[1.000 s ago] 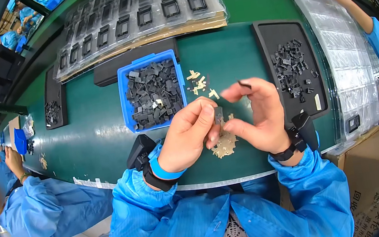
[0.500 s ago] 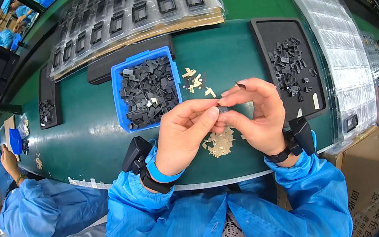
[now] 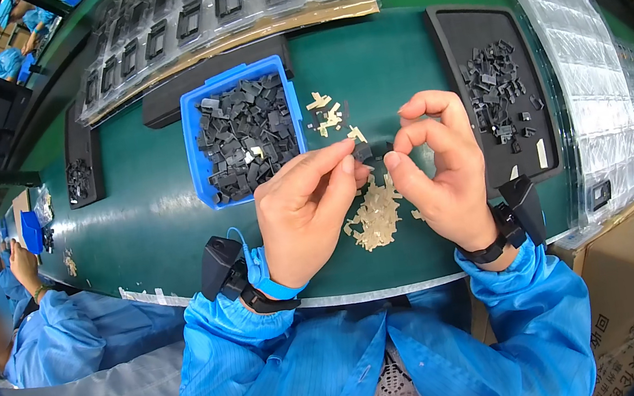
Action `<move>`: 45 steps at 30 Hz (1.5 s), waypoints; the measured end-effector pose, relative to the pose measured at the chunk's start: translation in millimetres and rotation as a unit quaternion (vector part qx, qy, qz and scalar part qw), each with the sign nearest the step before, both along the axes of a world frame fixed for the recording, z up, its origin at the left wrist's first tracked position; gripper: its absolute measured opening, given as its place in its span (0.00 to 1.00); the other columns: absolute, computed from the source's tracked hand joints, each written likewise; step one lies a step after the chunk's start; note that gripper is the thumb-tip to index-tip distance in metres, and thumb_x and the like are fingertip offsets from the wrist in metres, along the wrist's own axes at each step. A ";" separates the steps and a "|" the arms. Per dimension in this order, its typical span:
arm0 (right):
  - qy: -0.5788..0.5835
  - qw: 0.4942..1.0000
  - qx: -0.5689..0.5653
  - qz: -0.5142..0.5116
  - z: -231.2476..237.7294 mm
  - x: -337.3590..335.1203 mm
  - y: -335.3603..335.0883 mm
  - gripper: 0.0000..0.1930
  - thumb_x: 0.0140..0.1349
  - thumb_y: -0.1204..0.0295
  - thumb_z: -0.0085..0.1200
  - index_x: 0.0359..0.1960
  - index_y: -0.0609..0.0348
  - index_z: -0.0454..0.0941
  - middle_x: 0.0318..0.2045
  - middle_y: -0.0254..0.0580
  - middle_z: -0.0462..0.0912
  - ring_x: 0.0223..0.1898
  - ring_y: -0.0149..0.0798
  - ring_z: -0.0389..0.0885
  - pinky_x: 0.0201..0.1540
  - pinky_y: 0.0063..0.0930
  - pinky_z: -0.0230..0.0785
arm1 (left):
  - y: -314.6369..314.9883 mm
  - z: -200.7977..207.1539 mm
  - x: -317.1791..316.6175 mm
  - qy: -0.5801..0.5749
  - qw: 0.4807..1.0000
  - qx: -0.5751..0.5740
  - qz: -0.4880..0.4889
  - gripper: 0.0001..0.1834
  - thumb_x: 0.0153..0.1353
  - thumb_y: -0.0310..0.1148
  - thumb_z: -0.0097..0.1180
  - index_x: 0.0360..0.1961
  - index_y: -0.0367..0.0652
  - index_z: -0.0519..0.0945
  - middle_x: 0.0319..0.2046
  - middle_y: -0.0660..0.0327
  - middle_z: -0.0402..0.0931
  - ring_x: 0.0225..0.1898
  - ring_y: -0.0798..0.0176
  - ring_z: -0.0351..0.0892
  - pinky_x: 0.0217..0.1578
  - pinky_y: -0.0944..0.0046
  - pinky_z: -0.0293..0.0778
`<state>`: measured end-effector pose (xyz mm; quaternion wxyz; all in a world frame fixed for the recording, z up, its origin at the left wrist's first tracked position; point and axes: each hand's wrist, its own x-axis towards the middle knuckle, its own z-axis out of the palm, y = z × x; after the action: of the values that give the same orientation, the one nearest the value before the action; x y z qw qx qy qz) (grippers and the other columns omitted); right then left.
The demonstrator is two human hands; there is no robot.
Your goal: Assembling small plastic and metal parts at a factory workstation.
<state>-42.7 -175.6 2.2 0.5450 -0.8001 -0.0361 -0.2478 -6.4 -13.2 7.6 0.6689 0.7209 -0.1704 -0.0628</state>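
Between the thumb and fingertips of my left hand [image 3: 312, 219] is a small black plastic part [image 3: 362, 153]. My right hand [image 3: 445, 179] is just to its right, apart from the part. Its thumb and index finger curl toward each other in a pinch, the other fingers bent above. A dark sliver shows beside those fingertips, too small to make out. Under the hands lies a heap of small beige pieces [image 3: 378, 222]. More beige strips [image 3: 327, 114] are scattered beyond it. A blue bin [image 3: 193, 147] full of small black parts stands to the left of my hands.
A black tray [image 3: 521, 163] with loose black parts lies at right, beside clear plastic trays [image 3: 584, 68]. Stacked trays of black frames [image 3: 229, 2] stand at the back. Another black tray [image 3: 83, 167] lies at far left. A person in blue [image 3: 67, 334] sits at left.
My hands have drawn apart; the black part stays in my left hand. The thin dark piece that stuck up between my right fingers no longer shows there. The view has shifted slightly.
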 end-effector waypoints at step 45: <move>0.045 0.999 -0.002 -0.029 -0.1 -0.7 3.7 0.05 0.44 0.74 0.60 0.22 0.59 0.76 0.34 0.42 0.70 0.41 0.43 0.69 0.43 0.32 0.63 | -3.5 3.5 -4.0 -0.051 0.996 0.077 -0.005 0.08 0.57 0.20 0.54 0.39 0.33 0.80 0.30 0.54 0.80 0.31 0.65 0.82 0.31 0.70 0.78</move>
<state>-43.4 -171.9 2.1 0.5370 -0.8123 0.0114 -0.2271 -10.4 -16.8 11.1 0.6013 0.7718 -0.2026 -0.0424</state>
